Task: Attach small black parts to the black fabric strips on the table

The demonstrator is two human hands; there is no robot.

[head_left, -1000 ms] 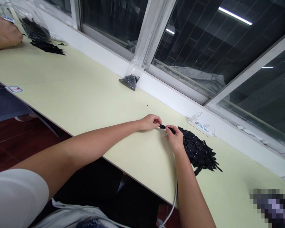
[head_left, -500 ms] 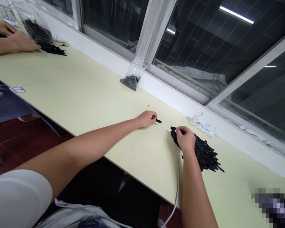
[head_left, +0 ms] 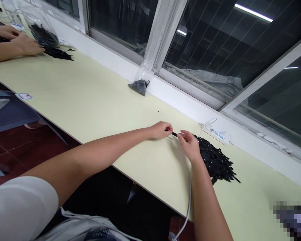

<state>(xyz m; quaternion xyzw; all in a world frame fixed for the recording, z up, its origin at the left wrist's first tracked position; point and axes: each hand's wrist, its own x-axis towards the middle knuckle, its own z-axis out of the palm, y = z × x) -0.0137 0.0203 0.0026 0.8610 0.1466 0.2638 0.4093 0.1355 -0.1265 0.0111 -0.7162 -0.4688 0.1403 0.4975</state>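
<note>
A short black strip [head_left: 174,134] stretches between my two hands, just above the pale yellow table [head_left: 95,97]. My left hand [head_left: 162,130] pinches its left end. At the other end, the thumb and fingers of my right hand [head_left: 189,143] are closed on the strip. A pile of black strips [head_left: 217,160] lies just right of my right hand, partly hidden by it.
A white cable [head_left: 190,194] runs over the table's front edge near my right forearm. A power strip [head_left: 217,134] and a clear bag of black pieces [head_left: 139,86] stand along the window wall. At far left, another person's hands [head_left: 27,45] handle black pieces.
My right hand has moved left, off the pile, and now meets the strip's free end. My left hand, still pinching the strip, has shifted slightly right.
</note>
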